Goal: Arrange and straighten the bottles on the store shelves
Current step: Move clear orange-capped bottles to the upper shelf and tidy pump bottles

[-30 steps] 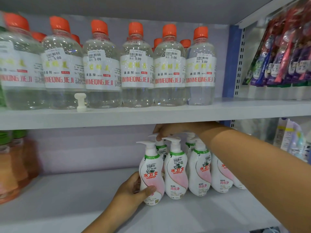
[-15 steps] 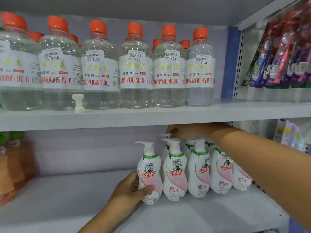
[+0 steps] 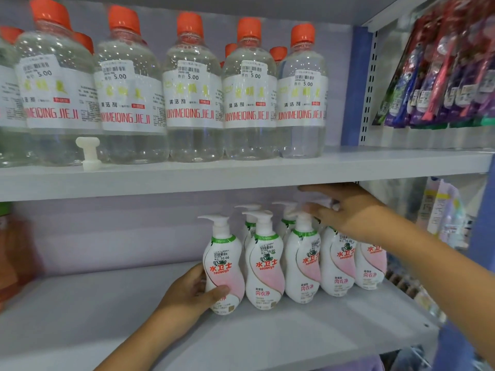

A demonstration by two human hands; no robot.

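Gripping the leftmost pump bottle low on its body, the left hand holds it upright; the right hand, fingers loosely spread, touches rear pump heads.

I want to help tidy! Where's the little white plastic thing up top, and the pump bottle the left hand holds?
white plastic piece [image 3: 89,152], head view, its stem.
leftmost pump bottle [image 3: 223,263], head view, its label.
left hand [image 3: 191,293], head view, its back.

The left hand curls around the lower body of the leftmost pump bottle, thumb across its front. The right hand reaches behind that bottle's row, fingers extended over the pump heads.
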